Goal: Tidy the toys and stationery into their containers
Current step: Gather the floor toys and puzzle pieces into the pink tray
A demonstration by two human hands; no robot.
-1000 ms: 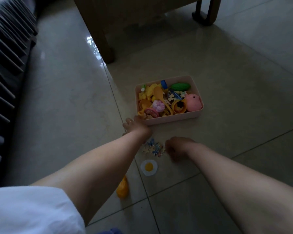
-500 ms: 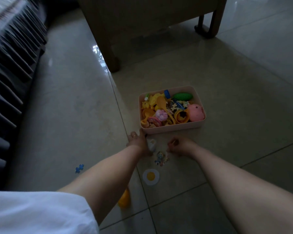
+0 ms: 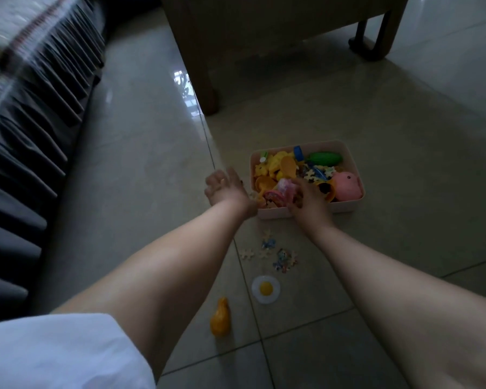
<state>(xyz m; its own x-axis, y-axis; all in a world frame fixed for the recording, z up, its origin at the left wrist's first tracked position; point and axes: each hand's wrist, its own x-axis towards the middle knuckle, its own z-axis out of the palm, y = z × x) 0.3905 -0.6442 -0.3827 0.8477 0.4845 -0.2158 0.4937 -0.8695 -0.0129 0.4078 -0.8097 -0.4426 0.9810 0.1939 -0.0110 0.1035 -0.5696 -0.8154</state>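
On the floor: a pale glossy tiled floor (image 3: 141, 192) was seen beneath everything, with a dark pleated sofa skirt (image 3: 26, 130) along the left and a brown wooden furniture leg (image 3: 208, 88) behind.
Container: a pink rectangular plastic box (image 3: 351, 164) was set on the tiles, heaped with toys, among them a green oval toy (image 3: 324, 157) and a pink round pig-like toy (image 3: 347, 185).
Left hand: the left hand (image 3: 225, 189) was held just beside the box's left wall, fingers spread wide, nothing gripped.
Right hand: the right hand (image 3: 306, 197) was laid over the box's near rim, fingers curled among the toys; whether anything was held could not be told.
Left on the floor: an orange pear-shaped plastic toy (image 3: 220, 317), a white-and-yellow fried-egg toy (image 3: 265, 289) and scattered flat jigsaw pieces (image 3: 281, 258) were seen nearer the person, well apart from the box.
Risk: the box was judged nearly full, so further pieces could be pushed over the rim by the crowded heap, and thin jigsaw pieces could be missed on the dim tiles.
Change: half a second earlier both hands had been on the floor before the box, at the jigsaw pieces; they were since raised to the box, and the view was shifted nearer.
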